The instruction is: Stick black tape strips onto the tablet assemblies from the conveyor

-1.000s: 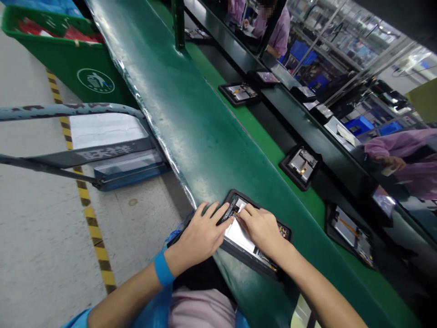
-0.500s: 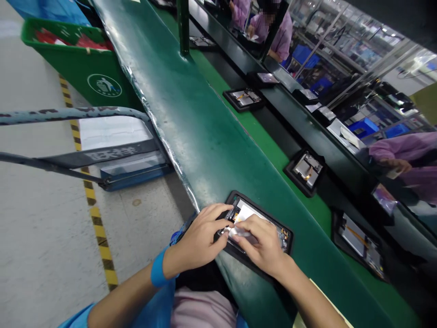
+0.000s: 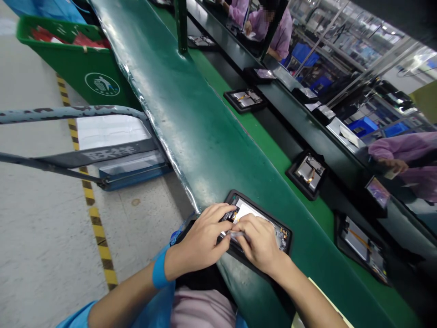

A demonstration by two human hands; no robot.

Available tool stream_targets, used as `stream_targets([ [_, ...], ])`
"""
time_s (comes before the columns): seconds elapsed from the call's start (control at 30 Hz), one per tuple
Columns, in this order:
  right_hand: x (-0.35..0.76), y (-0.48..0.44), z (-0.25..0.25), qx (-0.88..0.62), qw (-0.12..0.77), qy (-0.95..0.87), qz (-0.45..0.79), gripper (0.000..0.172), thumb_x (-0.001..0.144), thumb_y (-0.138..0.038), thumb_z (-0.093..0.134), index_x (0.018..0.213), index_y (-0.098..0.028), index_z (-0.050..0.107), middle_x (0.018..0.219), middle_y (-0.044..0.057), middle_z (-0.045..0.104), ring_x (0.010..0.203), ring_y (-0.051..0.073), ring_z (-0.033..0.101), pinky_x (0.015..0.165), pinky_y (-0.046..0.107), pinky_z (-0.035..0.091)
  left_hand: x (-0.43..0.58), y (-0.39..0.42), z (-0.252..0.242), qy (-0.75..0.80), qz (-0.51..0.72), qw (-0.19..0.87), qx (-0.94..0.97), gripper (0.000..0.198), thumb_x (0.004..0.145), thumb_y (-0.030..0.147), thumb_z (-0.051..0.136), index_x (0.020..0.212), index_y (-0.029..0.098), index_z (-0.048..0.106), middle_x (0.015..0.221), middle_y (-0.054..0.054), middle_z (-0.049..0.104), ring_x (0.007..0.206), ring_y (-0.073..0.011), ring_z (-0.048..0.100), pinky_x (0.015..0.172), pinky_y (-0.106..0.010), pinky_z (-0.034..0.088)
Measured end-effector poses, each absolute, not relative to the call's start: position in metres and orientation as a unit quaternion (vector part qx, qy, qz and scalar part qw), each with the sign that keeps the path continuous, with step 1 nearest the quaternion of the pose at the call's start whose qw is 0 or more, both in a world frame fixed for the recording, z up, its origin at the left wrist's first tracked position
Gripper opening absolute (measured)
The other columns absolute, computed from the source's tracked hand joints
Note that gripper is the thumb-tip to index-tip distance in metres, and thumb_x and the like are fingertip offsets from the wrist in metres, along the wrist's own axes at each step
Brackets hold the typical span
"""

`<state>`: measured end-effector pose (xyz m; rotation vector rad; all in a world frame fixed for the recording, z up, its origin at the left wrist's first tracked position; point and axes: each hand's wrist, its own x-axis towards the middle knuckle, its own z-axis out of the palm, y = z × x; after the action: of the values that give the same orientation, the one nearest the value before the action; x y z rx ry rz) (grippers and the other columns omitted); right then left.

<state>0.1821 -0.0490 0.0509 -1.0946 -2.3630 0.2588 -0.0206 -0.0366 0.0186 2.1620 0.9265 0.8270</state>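
Observation:
An opened tablet (image 3: 285, 237) with bare inner parts lies in a black tray (image 3: 239, 193) at the green bench's near edge. My left hand (image 3: 201, 237), a blue band at its wrist, rests over the tablet's left end with fingers stretched and thumb apart from the forefinger. Over the tablet's middle, my right hand (image 3: 261, 241) is closed in a pinch on a thin, pale, translucent strip (image 3: 235, 233). The strip reaches toward the left fingertips; its exact kind is unclear. Both hands partly cover the tablet.
Beyond the green bench (image 3: 205, 132), a dark conveyor carries more open tablets in trays (image 3: 309, 173). A green bin (image 3: 75, 68) and a cart with a metal handle (image 3: 129, 110) stand on the left. Co-workers in pink (image 3: 406, 155) sit across the line.
My right hand has curled tighter and the pale strip now shows lifted between the hands. My left hand has barely shifted. Trays on the conveyor have moved slightly toward the lower right.

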Motion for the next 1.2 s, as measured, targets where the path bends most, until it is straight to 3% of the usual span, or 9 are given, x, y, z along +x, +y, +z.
stream_targets([
  [0.2, 0.189, -0.054, 0.050, -0.329, 0.244, -0.911, -0.046, 0.021, 0.104, -0.015, 0.045, 0.103, -0.020, 0.065, 0.084, 0.006, 0.073, 0.064, 0.015, 0.063, 0.059, 0.031, 0.037, -0.019, -0.039, 0.021, 0.355, 0.306, 0.338, 0.816, 0.033, 0.091, 0.018, 0.054, 0.117, 0.024, 0.074, 0.141, -0.008, 0.064, 0.131, -0.0272, 0.057, 0.113, -0.051, 0.047],
  [0.33, 0.194, -0.058, 0.045, -0.321, 0.265, -0.908, -0.046, 0.017, 0.103, -0.017, 0.047, 0.103, -0.021, 0.064, 0.081, 0.005, 0.072, 0.062, 0.015, 0.062, 0.058, 0.031, 0.038, -0.018, -0.041, 0.018, 0.353, 0.337, 0.370, 0.790, 0.046, 0.089, 0.016, 0.054, 0.133, 0.024, 0.064, 0.140, -0.008, 0.065, 0.131, -0.0251, 0.059, 0.116, -0.050, 0.045],
  [0.43, 0.192, -0.058, 0.048, -0.353, 0.311, -0.882, 0.022, 0.015, 0.103, -0.017, 0.047, 0.099, -0.023, 0.060, 0.078, 0.003, 0.069, 0.066, 0.015, 0.063, 0.059, 0.029, 0.040, -0.022, -0.039, 0.014, 0.393, 0.384, 0.385, 0.742, 0.053, 0.091, 0.018, 0.055, 0.144, 0.020, 0.054, 0.137, -0.010, 0.066, 0.128, -0.0234, 0.062, 0.113, -0.045, 0.049],
  [0.5, 0.189, -0.056, 0.053, -0.404, 0.301, -0.854, 0.126, 0.013, 0.102, -0.019, 0.048, 0.096, -0.023, 0.058, 0.080, 0.003, 0.067, 0.070, 0.015, 0.063, 0.063, 0.028, 0.043, -0.027, -0.036, 0.010, 0.415, 0.396, 0.379, 0.726, 0.047, 0.093, 0.021, 0.055, 0.141, 0.020, 0.056, 0.136, -0.011, 0.066, 0.126, -0.0234, 0.063, 0.110, -0.043, 0.051],
  [0.63, 0.185, -0.046, 0.057, -0.472, 0.170, -0.815, 0.291, 0.011, 0.103, -0.025, 0.052, 0.094, -0.023, 0.059, 0.091, 0.001, 0.065, 0.077, 0.014, 0.062, 0.070, 0.026, 0.047, -0.035, -0.032, 0.002, 0.423, 0.388, 0.324, 0.752, 0.033, 0.095, 0.021, 0.055, 0.126, 0.021, 0.066, 0.137, -0.012, 0.064, 0.129, -0.0255, 0.060, 0.111, -0.047, 0.051],
  [0.77, 0.187, -0.036, 0.044, -0.511, 0.107, -0.813, 0.257, 0.011, 0.103, -0.025, 0.052, 0.095, -0.023, 0.060, 0.099, 0.003, 0.062, 0.081, 0.016, 0.063, 0.072, 0.028, 0.048, -0.036, -0.034, -0.005, 0.420, 0.367, 0.273, 0.783, 0.032, 0.095, 0.020, 0.054, 0.122, 0.022, 0.070, 0.140, -0.012, 0.062, 0.133, -0.0280, 0.056, 0.113, -0.053, 0.047],
  [0.97, 0.192, -0.029, 0.031, -0.548, 0.096, -0.807, 0.198, 0.010, 0.102, -0.026, 0.052, 0.098, -0.022, 0.060, 0.109, 0.006, 0.060, 0.084, 0.017, 0.065, 0.071, 0.029, 0.052, -0.035, -0.037, -0.009, 0.392, 0.306, 0.215, 0.840, 0.034, 0.095, 0.017, 0.051, 0.122, 0.024, 0.071, 0.150, -0.012, 0.054, 0.145, -0.0323, 0.043, 0.119, -0.060, 0.036],
  [1.2, 0.193, -0.023, 0.029, -0.560, 0.085, -0.803, 0.184, 0.011, 0.102, -0.027, 0.053, 0.097, -0.022, 0.061, 0.111, 0.006, 0.061, 0.082, 0.017, 0.065, 0.070, 0.029, 0.052, -0.034, -0.035, -0.007, 0.355, 0.260, 0.158, 0.884, 0.031, 0.097, 0.033, 0.059, 0.124, 0.025, 0.070, 0.155, -0.014, 0.049, 0.149, -0.0381, 0.038, 0.119, -0.065, 0.031],
])
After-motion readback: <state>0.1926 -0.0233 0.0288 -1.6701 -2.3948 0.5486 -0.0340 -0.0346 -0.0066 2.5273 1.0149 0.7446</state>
